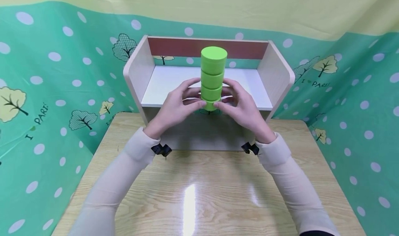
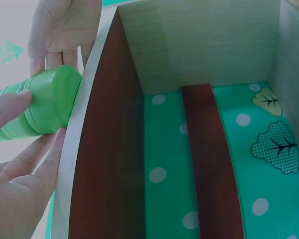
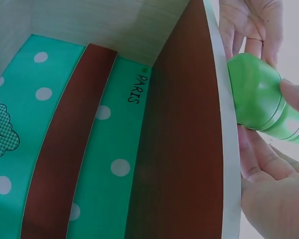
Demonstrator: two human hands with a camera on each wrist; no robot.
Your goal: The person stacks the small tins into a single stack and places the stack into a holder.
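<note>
A tall green stack of round, cup-like sections (image 1: 213, 64) stands upright at the front edge of the white shelf board (image 1: 176, 80). My left hand (image 1: 176, 106) grips its lower part from the left, thumb in front and fingers behind. From the right, my right hand (image 1: 243, 106) holds the same part in a mirrored way, both thumbs near the bottom section. In the left wrist view, the rounded base of the green stack (image 2: 55, 99) shows right at the shelf's pale edge (image 2: 82, 134). The right wrist view shows that base (image 3: 254, 92) between the fingers of both hands.
The wooden shelf unit has pale side panels (image 1: 278, 73) and a dark red back strip (image 1: 177, 47). It stands at the back of a wood-grain table (image 1: 149, 201). A green dotted cloth (image 1: 62, 76) hangs behind and along both sides.
</note>
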